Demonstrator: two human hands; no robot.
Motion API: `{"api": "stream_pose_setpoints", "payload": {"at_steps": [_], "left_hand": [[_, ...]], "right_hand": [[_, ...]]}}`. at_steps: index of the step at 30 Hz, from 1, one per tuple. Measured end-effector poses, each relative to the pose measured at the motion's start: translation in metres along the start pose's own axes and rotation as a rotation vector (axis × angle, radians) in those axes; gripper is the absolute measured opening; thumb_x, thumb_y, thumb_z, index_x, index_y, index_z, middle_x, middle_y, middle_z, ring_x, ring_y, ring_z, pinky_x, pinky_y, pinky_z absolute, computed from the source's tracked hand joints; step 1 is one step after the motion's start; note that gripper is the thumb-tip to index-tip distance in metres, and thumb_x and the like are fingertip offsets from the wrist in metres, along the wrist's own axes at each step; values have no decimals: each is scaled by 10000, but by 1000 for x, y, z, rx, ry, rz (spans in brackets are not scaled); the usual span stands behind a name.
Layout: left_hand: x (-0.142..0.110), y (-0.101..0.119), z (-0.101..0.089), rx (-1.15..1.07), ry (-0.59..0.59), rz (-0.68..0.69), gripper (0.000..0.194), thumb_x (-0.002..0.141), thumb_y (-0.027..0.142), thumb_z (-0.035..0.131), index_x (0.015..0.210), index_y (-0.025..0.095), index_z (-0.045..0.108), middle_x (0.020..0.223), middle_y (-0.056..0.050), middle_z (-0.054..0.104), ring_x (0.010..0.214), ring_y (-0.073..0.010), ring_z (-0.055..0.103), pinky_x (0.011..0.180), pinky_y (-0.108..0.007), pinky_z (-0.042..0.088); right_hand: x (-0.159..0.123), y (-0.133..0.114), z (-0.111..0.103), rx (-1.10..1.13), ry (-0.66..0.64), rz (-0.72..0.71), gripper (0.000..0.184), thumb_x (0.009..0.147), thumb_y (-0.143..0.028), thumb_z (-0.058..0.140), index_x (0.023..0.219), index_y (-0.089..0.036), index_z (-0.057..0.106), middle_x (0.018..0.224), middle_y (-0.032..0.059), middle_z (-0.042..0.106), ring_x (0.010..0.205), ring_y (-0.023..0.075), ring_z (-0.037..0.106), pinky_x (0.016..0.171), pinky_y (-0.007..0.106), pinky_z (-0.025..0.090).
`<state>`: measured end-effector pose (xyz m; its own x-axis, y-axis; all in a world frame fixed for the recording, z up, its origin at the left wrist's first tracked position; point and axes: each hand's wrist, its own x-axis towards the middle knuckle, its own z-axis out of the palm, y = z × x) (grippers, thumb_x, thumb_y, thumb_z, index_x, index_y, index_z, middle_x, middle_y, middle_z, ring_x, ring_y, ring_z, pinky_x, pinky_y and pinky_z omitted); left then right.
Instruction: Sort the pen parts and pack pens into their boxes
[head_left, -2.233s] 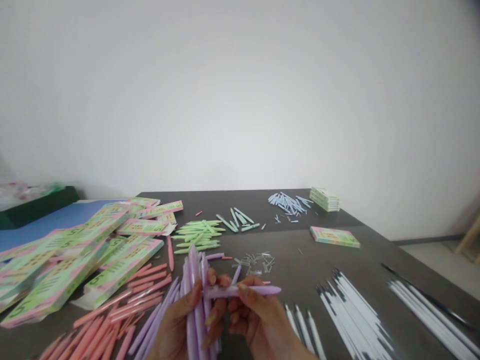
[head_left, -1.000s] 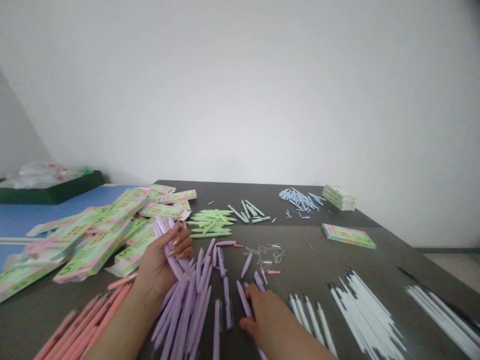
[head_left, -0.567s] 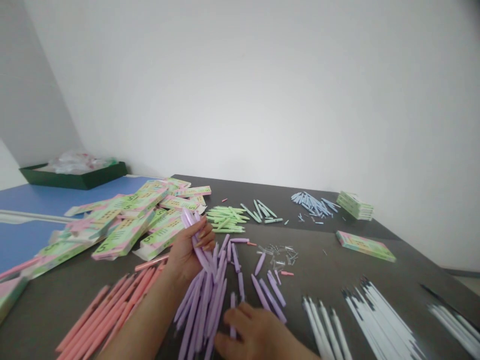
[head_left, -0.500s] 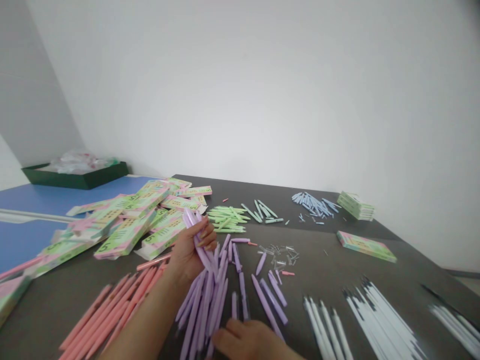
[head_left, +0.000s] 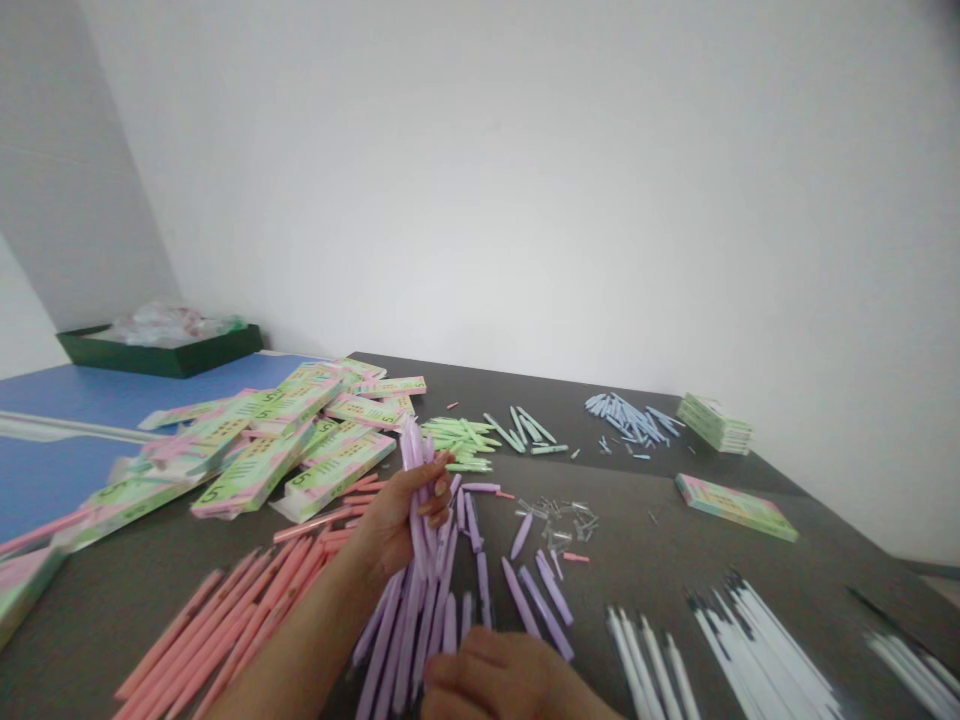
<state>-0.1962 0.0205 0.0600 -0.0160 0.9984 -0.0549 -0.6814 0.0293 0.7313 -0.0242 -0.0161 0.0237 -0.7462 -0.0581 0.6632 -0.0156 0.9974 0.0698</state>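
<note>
My left hand (head_left: 418, 505) is closed around a bunch of purple pens (head_left: 411, 450), held upright and slightly tilted above the pile. Below it, more purple pens (head_left: 394, 640) lie side by side on the dark table. At the bottom edge, my right hand (head_left: 495, 675) has its fingers curled, with a purple pen (head_left: 450, 625) sticking up from them; its lower end is hidden by the hand. Several loose purple barrels and pens (head_left: 551, 605) lie to the right of the pile.
Coral pens (head_left: 202, 630) lie on the left, below a heap of printed boxes (head_left: 259, 455). Green pens (head_left: 457, 437), blue parts (head_left: 626, 415) and clear small pieces (head_left: 559, 520) lie farther back. White refills (head_left: 757, 640) are at right. A green tray (head_left: 172, 355) stands far left.
My left hand has moved right with its bunch of purple pens, now held more upright. My right hand has shifted slightly, and a purple pen now shows above its fingers.
</note>
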Motion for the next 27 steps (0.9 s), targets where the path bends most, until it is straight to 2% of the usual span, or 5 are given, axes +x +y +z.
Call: {"api": "stream_pose_setpoints", "payload": {"at_steps": [3, 6, 8, 13, 27], "left_hand": [[-1, -7, 3, 142, 6, -81, 144, 723, 224, 629, 655, 115, 565, 533, 7, 573, 328, -22, 376, 314, -146, 287], [-7, -18, 16, 285, -18, -146, 159, 693, 247, 667, 709, 98, 612, 678, -84, 677, 333, -44, 439, 299, -157, 276], [-15, -27, 29, 377, -74, -199, 171, 690, 247, 671, 738, 87, 634, 741, -118, 696, 313, -38, 434, 290, -159, 254], [-35, -48, 55, 452, -248, -438, 179, 748, 276, 602, 804, 111, 643, 658, -103, 692, 302, -24, 389, 297, -145, 236], [-37, -55, 51, 323, -149, -516, 180, 743, 260, 592, 842, 114, 626, 577, -69, 653, 288, -20, 337, 296, -150, 217]], "right_hand": [[1, 16, -44, 282, 186, 406, 119, 862, -171, 454, 962, -195, 514, 786, 29, 645, 638, 127, 578, 568, 223, 459], [-9, 38, -69, 744, 583, 896, 267, 877, -214, 468, 1128, -272, 396, 817, -1, 641, 550, 91, 551, 524, 207, 462], [-17, 53, -72, 1006, 806, 1026, 305, 846, -251, 534, 1109, -275, 381, 767, -18, 638, 466, 72, 499, 465, 194, 440], [-29, 74, -58, 1326, 990, 1175, 223, 748, -270, 658, 851, -188, 477, 663, -14, 626, 455, 58, 472, 420, 157, 414], [-27, 72, -52, 1378, 988, 1120, 174, 762, -217, 639, 816, -162, 484, 642, 3, 637, 464, 54, 479, 461, 159, 390]]}}
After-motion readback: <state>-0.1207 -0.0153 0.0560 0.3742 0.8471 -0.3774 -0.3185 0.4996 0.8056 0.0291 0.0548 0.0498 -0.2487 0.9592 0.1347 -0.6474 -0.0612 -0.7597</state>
